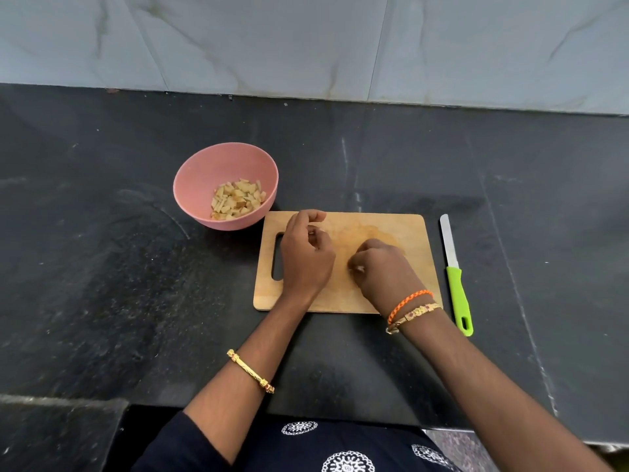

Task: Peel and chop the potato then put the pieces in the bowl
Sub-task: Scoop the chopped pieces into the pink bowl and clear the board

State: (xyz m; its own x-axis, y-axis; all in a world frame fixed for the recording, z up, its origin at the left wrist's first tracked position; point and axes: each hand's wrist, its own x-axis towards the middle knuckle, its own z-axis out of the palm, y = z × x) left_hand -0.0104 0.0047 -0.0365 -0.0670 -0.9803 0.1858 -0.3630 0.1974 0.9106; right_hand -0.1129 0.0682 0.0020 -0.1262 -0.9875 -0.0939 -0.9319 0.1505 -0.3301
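We note a round pink plastic bowl (225,185) holding pale yellow-tan chopped potato pieces (237,199); a light-brown rectangular wooden cutting board (391,229); a lime-green-handled steel knife (457,277); a speckled black stone counter (102,267); grey-veined wall tiles (306,42).

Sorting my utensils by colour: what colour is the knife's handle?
Bright green handle on the knife, seen in the head view.
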